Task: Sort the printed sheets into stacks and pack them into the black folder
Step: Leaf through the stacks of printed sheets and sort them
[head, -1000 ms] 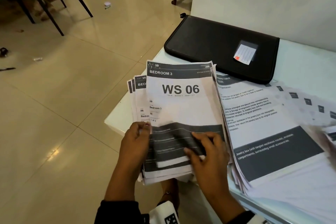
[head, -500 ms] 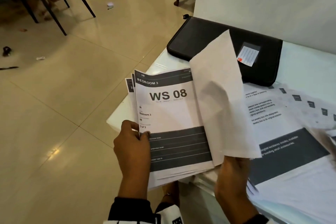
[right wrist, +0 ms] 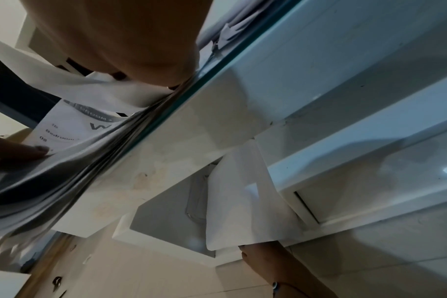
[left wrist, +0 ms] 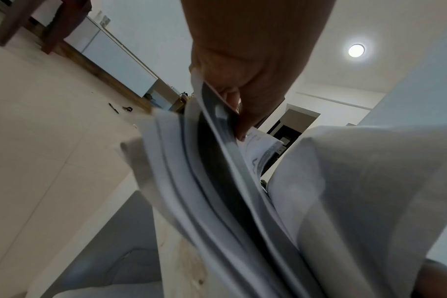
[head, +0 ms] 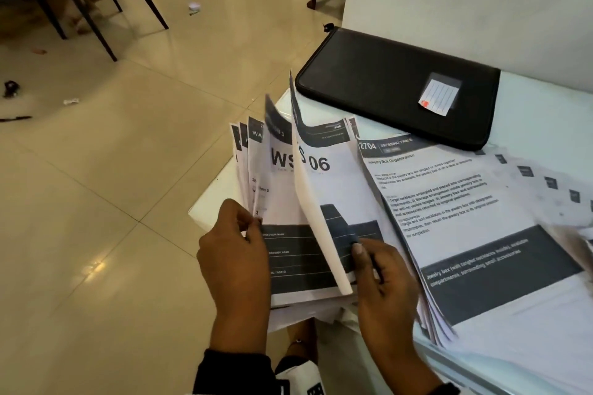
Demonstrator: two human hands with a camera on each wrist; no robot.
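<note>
STEP: sorting | left hand (head: 236, 253) pinches fanned sheet bundle (head: 282, 202) | right hand (head: 382, 279) pinches WS 06 sheet (head: 324, 189), long axis 12–6 o'clock | black folder (head: 394, 86) closed, 1 o'clock, right hand nearer

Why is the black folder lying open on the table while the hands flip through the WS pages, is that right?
Not quite. In the head view the black folder lies shut on the table, not open. The rest holds: the left hand and right hand flip through the WS pages.
</note>
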